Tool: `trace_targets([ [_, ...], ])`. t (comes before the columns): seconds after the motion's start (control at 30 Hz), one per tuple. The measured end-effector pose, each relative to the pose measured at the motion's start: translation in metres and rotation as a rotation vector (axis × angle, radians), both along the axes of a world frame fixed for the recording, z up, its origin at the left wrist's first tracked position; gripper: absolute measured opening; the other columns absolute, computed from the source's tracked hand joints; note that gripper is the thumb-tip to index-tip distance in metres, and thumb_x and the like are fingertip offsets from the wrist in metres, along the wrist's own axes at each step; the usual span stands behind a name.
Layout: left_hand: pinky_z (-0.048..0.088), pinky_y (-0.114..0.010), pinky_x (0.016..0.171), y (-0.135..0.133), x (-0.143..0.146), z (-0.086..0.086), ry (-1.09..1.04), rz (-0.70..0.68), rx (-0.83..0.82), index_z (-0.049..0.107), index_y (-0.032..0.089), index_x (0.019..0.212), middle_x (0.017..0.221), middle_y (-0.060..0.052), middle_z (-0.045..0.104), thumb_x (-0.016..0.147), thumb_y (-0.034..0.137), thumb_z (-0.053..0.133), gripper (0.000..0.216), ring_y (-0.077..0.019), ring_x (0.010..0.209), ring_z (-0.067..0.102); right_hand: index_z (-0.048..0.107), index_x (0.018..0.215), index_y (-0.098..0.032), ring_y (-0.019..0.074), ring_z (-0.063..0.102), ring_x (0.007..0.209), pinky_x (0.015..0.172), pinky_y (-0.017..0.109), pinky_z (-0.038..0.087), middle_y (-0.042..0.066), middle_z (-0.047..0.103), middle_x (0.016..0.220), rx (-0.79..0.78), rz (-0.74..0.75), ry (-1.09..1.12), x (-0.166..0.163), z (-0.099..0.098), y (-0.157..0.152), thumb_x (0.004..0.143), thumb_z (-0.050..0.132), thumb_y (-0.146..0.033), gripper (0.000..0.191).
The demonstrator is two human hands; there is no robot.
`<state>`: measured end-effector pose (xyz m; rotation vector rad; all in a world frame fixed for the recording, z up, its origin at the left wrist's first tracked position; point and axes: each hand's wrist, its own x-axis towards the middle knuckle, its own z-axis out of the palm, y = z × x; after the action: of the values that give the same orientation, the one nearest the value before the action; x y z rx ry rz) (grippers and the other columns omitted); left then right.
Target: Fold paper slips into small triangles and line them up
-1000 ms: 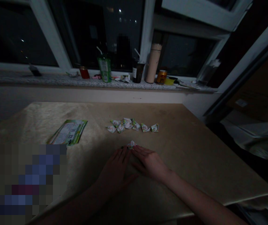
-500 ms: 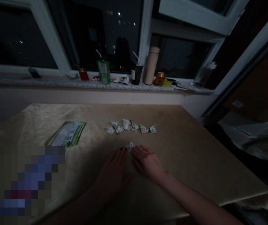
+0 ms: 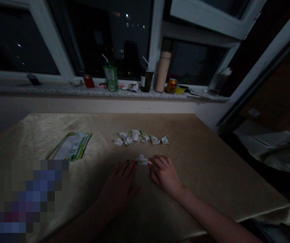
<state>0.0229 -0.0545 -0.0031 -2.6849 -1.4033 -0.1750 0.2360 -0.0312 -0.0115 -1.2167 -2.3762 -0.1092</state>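
Observation:
A small folded printed paper (image 3: pixel 142 160), shaped like a little boat, lies on the table between my hands. My left hand (image 3: pixel 119 184) rests palm down with fingers spread, its fingertips at the paper's left end. At the right end, the fingertips of my right hand (image 3: pixel 165 173) touch or nearly touch the paper; its fingers are slightly bent and apart. Beyond my hands lies a loose row of several similar folded papers (image 3: pixel 136 135), white and green. A flat stack of green and white printed packaging (image 3: pixel 72 145) is on the left.
A pale cloth covers the table (image 3: pixel 198 175). Behind it, the stone windowsill (image 3: pixel 66 89) bears a green drink container (image 3: pixel 111 77), a dark cup (image 3: pixel 147 81), a pale tall flask (image 3: pixel 163 71) and a gold can (image 3: pixel 171 85). A blurred-out patch hides the lower left.
My hands have moved apart, the right one shifting rightward, so more of the folded paper shows between them. The camera view has shifted slightly.

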Motion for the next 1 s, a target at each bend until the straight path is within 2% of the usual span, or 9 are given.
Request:
trace_targets([
  [0.2,0.025,-0.052,0.107,0.0,-0.003,-0.001,0.041,0.029,0.066,0.055,0.007,0.127,0.136,-0.018,0.05,0.09,0.046,0.042,0.055,-0.0337,0.125,0.045,0.067,0.101,-0.019,0.0221,0.056,0.11,0.101,0.043,0.038,0.007,0.07,0.097,0.031,0.036,0.004,0.001,-0.007,0.002,0.086,0.056,-0.017,0.02],
  [0.43,0.031,-0.052,0.104,-0.002,-0.002,-0.004,0.024,0.058,0.078,0.056,0.005,0.126,0.133,-0.02,0.053,0.088,0.047,0.046,0.057,-0.0376,0.122,0.047,0.068,0.101,-0.016,0.0222,0.061,0.107,0.109,0.047,0.031,0.006,0.072,0.101,0.067,0.0,0.022,0.0,-0.007,-0.003,0.084,0.054,-0.013,0.022],
  [0.6,0.035,-0.051,0.102,-0.003,-0.004,-0.011,0.029,0.049,0.107,0.053,0.005,0.128,0.134,-0.021,0.051,0.089,0.05,0.043,0.061,-0.0377,0.123,0.046,0.069,0.098,-0.015,0.0245,0.058,0.113,0.107,0.049,0.034,0.008,0.069,0.111,0.124,-0.054,0.01,-0.003,-0.009,-0.003,0.084,0.054,-0.012,0.021],
  [0.8,0.037,-0.048,0.1,-0.003,-0.005,-0.017,0.024,0.057,0.12,0.052,0.004,0.13,0.136,-0.021,0.049,0.087,0.054,0.045,0.066,-0.0392,0.125,0.043,0.07,0.096,-0.015,0.0219,0.06,0.11,0.103,0.042,0.04,0.009,0.07,0.106,0.124,-0.028,0.03,-0.004,-0.013,0.0,0.084,0.054,-0.011,0.02],
  [1.0,0.031,-0.051,0.104,-0.003,-0.005,-0.021,0.01,0.038,0.147,0.052,0.002,0.129,0.136,-0.022,0.048,0.086,0.055,0.045,0.069,-0.0407,0.127,0.04,0.068,0.1,-0.015,0.0213,0.061,0.108,0.103,0.042,0.039,0.009,0.07,0.107,0.126,-0.029,0.043,-0.001,-0.015,0.0,0.086,0.054,-0.012,0.021],
])
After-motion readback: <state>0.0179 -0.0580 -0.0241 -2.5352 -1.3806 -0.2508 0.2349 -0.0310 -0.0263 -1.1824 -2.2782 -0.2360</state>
